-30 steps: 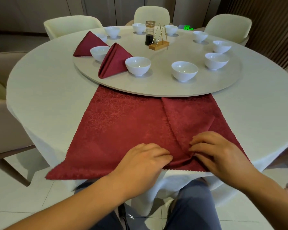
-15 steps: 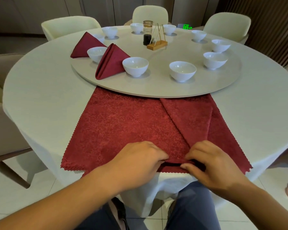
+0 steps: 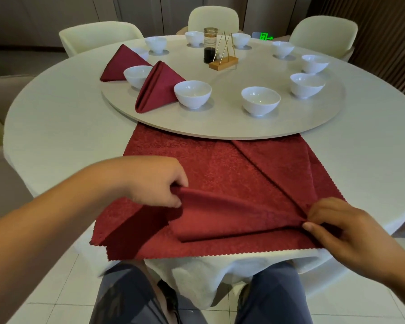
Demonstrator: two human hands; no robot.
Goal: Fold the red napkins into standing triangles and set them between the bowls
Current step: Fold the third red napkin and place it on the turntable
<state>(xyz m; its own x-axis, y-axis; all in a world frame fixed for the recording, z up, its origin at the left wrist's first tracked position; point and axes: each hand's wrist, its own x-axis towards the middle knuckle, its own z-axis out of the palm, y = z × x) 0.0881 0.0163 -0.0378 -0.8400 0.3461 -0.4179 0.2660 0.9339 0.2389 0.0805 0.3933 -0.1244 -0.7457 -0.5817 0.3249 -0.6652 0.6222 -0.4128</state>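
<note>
A red napkin (image 3: 220, 174) lies spread on the table's near edge, its far edge tucked under the turntable rim. Its right corner is folded in along a diagonal. My left hand (image 3: 154, 181) pinches a fold of the left part and holds it lifted over the middle. My right hand (image 3: 337, 225) pinches the cloth at the near right, where the folds meet. Two folded red triangles stand on the turntable (image 3: 220, 127): one (image 3: 157, 87) between two white bowls (image 3: 192, 93) (image 3: 137, 74), another (image 3: 121, 63) farther left. More white bowls (image 3: 260, 100) ring the turntable.
A glass jar of dark sauce (image 3: 210, 49) and a wooden-based wire holder (image 3: 223, 60) stand at the turntable's middle. Cream chairs (image 3: 213, 18) surround the round white-clothed table (image 3: 56, 127). My knees show below the table edge.
My left hand has lifted the napkin's left side and drawn it inward and up, away from my right hand. The right hand has shifted right, keeping its pinch near the table edge.
</note>
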